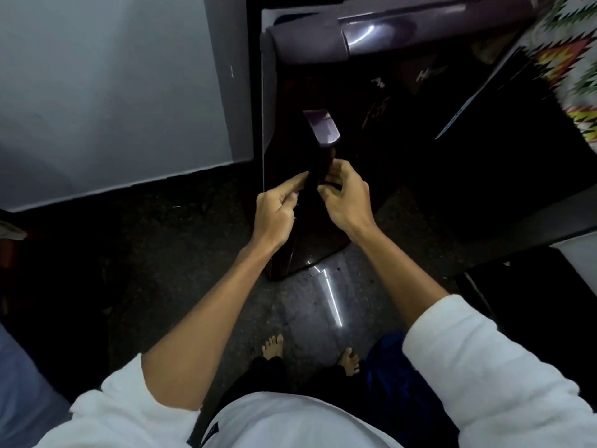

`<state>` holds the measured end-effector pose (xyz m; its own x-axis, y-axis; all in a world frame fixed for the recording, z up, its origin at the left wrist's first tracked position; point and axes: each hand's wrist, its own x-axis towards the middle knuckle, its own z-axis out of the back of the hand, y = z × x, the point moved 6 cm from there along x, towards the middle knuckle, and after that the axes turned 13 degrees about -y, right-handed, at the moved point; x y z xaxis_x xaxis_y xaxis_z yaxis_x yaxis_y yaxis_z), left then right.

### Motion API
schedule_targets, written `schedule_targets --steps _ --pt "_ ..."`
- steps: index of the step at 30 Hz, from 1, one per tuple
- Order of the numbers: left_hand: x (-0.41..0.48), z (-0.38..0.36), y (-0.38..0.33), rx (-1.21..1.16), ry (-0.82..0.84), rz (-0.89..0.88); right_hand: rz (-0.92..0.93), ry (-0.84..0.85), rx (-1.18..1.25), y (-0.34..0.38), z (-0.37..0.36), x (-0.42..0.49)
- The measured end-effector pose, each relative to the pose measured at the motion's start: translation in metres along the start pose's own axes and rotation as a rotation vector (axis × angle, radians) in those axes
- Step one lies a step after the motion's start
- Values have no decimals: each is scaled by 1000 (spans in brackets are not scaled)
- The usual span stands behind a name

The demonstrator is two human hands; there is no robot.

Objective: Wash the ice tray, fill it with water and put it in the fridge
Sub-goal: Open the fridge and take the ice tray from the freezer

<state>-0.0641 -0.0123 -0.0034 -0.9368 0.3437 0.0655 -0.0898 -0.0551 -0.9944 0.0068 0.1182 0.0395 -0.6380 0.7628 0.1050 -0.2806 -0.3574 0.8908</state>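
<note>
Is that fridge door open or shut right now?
Apparently shut: the dark fridge door faces the camera and no lit interior shows. Both the left hand and right hand are at its handle.

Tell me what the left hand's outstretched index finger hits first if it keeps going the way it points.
Most likely the dark vertical bar of the fridge door handle. The left hand points its index finger up and right, its tip already at the bar's left edge; depth is unclear in the dim light.

A pale grey wall meets a dark speckled floor (a bright streak of light glints on it); a patterned cloth lies at right.
</note>
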Motion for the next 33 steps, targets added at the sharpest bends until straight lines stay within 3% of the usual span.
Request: schedule_targets --steps 5,12,16,19,22,26,33 --pt "-42 -23 1 -98 114 62 -54 -116 18 -31 34 -36" --pt "-108 -55 -16 -33 234 -7 -131 -201 82 -62 98 -80" --pt "-144 -65 -29 32 206 -90 -152 -238 92 -79 138 -100" --pt "-169 -77 -40 55 178 -155 -182 -373 146 -90 170 -124" --pt "-188 -87 -49 41 69 -223 -204 -532 181 -101 199 -155" --pt "-203 -104 -52 -24 -69 -190 -142 -577 188 -110 220 -183" --pt "-226 -165 -61 -9 104 -228 -55 -654 165 -112 245 -202"
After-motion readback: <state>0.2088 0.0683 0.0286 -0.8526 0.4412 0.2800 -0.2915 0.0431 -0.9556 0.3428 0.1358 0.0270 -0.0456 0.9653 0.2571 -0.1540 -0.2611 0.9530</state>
